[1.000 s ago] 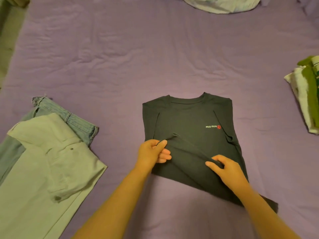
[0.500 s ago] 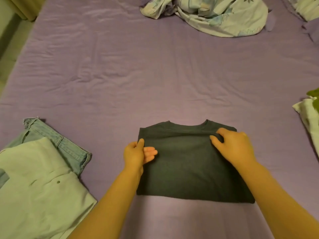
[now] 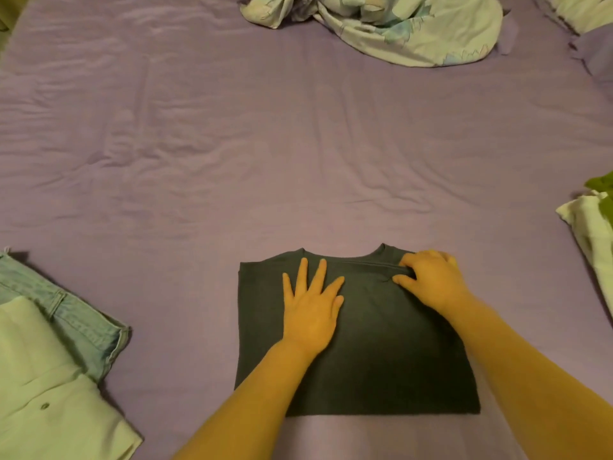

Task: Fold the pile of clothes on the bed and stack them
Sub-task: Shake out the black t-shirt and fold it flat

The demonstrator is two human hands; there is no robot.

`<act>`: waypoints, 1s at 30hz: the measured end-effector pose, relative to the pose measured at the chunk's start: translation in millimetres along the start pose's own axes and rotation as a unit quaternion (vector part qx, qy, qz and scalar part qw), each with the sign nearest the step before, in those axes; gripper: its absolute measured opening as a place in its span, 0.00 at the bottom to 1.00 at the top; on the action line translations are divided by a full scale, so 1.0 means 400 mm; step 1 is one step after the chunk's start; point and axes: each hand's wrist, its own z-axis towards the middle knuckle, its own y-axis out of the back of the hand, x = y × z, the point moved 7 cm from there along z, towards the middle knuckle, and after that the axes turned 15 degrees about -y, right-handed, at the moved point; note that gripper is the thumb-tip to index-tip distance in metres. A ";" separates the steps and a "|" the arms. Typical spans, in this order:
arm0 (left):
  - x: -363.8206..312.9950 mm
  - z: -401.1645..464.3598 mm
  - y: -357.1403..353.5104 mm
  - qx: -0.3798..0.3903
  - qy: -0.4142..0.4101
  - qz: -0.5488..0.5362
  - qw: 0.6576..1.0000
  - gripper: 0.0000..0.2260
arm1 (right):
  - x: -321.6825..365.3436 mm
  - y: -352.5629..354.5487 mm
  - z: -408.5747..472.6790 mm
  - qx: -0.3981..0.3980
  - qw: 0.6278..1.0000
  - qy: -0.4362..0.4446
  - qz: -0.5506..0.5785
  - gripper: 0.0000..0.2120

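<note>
At six o'clock on the purple bed sheet (image 3: 298,144) lay the dark T-shirt (image 3: 381,353), which we had folded into a near-square block, its neckline at the far edge and the doubled hem lying just short of it. Its cloth looked plain charcoal, with no print showing on the upper face. Our left hand (image 3: 311,310) rested flat on the shirt's left half, fingers spread and straight, pressing rather than gripping. Our right hand (image 3: 431,280) sat at the shirt's one o'clock corner, fingers curled and pinching the folded edge beside the collar.

Half a second earlier the left hand had pinched the shirt's left edge; since then it had let go and moved inward onto the cloth. A second earlier the shirt was only partly folded, with its small chest logo showing.

At eight o'clock lay blue jeans (image 3: 66,313) with a pale green garment (image 3: 49,393) overlapping them. At three o'clock a white and green cloth (image 3: 593,234) met the frame edge, and at twelve to one o'clock sat a crumpled floral bedcover (image 3: 414,28).
</note>
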 end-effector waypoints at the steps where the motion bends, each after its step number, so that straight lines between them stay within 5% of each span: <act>1: -0.006 0.018 -0.015 0.017 -0.008 0.014 1.000 0.23 | -0.005 0.010 0.002 -0.020 1.000 0.010 0.005 0.11; 4: 0.002 0.042 -0.062 0.052 -0.007 0.044 0.998 0.29 | -0.020 0.042 0.007 -0.039 0.998 0.042 0.024 0.13; 8: 0.013 0.032 -0.094 0.041 -0.004 0.089 0.995 0.31 | -0.071 0.075 0.033 0.029 0.998 0.056 -0.025 0.06; 12: 0.011 0.038 -0.093 0.025 0.013 0.093 0.995 0.32 | -0.163 0.105 0.063 -0.054 0.995 -0.029 0.079 0.10; 14: 0.006 0.040 -0.094 0.042 0.016 0.103 0.994 0.32 | -0.199 0.050 0.041 -0.026 0.963 -0.101 0.250 0.12; 16: 0.003 0.039 -0.090 0.056 0.025 0.098 0.993 0.32 | -0.223 -0.031 -0.018 0.010 0.891 -0.185 0.415 0.20; 18: -0.019 0.038 -0.077 0.049 0.028 0.102 0.993 0.32 | -0.237 -0.092 -0.091 -0.003 0.850 -0.234 0.472 0.25; 22: -0.183 0.026 -0.064 0.014 -0.150 0.107 0.983 0.29 | -0.225 -0.175 -0.195 0.017 0.865 -0.256 0.432 0.26; 24: -0.246 0.008 -0.107 0.085 -0.223 0.108 0.965 0.28 | -0.212 -0.187 -0.219 0.057 0.879 -0.243 0.406 0.27; 28: -0.242 0.003 -0.095 0.115 -0.144 0.006 0.983 0.25 | -0.163 -0.140 -0.236 0.146 0.869 -0.190 0.432 0.30; 30: -0.209 -0.009 -0.028 0.040 -0.039 -0.212 0.976 0.19 | -0.099 -0.086 -0.249 0.174 0.853 -0.147 0.470 0.32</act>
